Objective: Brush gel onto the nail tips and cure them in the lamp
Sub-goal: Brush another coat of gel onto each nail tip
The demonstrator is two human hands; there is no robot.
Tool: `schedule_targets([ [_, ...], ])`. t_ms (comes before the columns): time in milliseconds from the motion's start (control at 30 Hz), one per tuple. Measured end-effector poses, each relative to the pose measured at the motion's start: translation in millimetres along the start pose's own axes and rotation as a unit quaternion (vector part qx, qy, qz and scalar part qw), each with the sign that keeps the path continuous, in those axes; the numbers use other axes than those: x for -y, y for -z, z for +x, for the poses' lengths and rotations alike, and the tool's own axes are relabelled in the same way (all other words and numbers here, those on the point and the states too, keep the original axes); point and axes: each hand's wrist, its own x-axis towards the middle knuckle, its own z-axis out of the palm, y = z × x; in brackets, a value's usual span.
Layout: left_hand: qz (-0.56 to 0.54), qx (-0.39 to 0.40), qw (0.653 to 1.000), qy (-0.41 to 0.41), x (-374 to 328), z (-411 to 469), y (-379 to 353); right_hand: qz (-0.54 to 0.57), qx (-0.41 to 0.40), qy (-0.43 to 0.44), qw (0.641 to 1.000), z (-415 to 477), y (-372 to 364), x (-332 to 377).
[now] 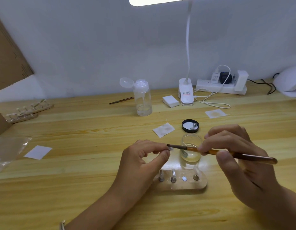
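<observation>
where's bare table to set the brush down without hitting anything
Bare wood lies between the white paper square and the left hand, and farther back between the pump bottle and the wooden racks. It is crowded around the glass jar, black lid and clear holder.

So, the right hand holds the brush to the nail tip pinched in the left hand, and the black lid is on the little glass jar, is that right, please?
Not quite: the head view shows the black lid lying on the table behind the open glass jar; the rest holds.
</observation>
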Motion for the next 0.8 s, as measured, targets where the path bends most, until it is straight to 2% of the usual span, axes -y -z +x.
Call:
schedule_targets([
  [267, 0.0, 0.007, 1.0, -0.003, 1.6, 0.3, 0.1, 0.018, -0.027, 0.003, 0.999, 0.4, 5.5, 0.5],
  [467, 0.002, 0.003, 1.0, -0.002, 1.8, 0.2, -0.1, -0.004, 0.001, 0.006, 1.0, 0.6, 1.5, 1.2],
  [800, -0.002, 0.011, 1.0, 0.003, -1.1, 0.0, -0.1, -0.011, -0.014, -0.002, 1.0, 0.8, 1.1, 1.6],
])
